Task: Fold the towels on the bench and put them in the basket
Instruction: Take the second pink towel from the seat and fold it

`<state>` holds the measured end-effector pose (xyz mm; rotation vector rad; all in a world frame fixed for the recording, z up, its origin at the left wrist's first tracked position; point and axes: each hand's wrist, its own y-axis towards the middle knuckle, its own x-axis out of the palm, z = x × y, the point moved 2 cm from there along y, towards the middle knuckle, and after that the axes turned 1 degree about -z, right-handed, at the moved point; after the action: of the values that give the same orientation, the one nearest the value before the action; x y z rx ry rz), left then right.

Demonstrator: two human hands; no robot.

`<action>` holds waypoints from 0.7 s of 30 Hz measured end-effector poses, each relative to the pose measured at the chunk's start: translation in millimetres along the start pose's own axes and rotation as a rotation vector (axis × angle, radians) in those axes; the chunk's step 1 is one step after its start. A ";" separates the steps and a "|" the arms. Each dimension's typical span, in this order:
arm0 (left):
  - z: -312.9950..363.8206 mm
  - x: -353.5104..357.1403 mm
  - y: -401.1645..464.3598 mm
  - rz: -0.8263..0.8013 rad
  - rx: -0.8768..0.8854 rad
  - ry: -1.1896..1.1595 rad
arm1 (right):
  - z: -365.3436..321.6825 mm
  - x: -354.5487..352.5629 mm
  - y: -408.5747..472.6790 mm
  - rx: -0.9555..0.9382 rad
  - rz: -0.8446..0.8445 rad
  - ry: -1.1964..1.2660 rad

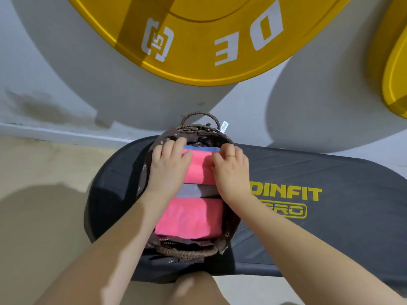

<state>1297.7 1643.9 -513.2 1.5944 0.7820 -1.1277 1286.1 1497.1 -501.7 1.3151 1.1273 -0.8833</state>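
Observation:
A brown wicker basket [187,253] with a dark flowered lining stands on the black bench [319,238]. Folded towels stand packed inside it: a pink towel [189,219] nearest me, a grey towel [196,191] behind it, then another pink towel [199,168], and a blue towel [201,148] at the far end. My left hand [170,164] rests on the far pink towel's left side with fingers fairly straight. My right hand [229,166], wearing a ring, has its fingers curled on that towel's right edge.
A big yellow weight plate [198,40] hangs on the grey wall beyond the bench, and another [396,73] sits at the right edge. A white tag [224,125] sticks out by the basket's far handle. Tan floor lies to the left.

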 end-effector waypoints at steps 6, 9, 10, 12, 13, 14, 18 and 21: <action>-5.9 4.6 -14.2 -0.260 0.141 -0.207 | -1.4 11.4 -8.4 -0.162 -0.265 -0.184; 3.0 0.1 -30.8 -0.398 0.024 -0.202 | 1.9 9.6 -12.1 -0.172 -0.442 -0.190; 4.9 0.3 -36.3 -0.490 0.008 -0.180 | 2.5 8.8 -15.3 -0.197 -0.502 -0.176; 7.2 -4.4 -39.6 -0.621 -0.003 -0.136 | 6.0 2.7 -19.8 -0.208 -0.611 -0.147; 7.9 -7.0 -38.8 -0.653 -0.013 -0.116 | 7.7 -0.8 -19.0 -0.225 -0.630 -0.127; 8.1 -10.0 -37.9 -0.676 -0.019 -0.109 | 8.0 -6.3 -16.6 -0.231 -0.646 -0.081; 13.4 -30.9 -27.1 -0.614 -0.057 -0.108 | 26.4 -24.3 -18.7 -0.098 -0.423 0.462; 36.8 -57.8 -9.4 -0.254 0.083 -0.080 | 55.8 -39.9 -31.1 -0.027 -0.203 0.719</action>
<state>1257.8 1613.7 -465.3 1.5368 0.9133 -1.4136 1252.7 1434.4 -476.5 1.5637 1.8450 -0.5315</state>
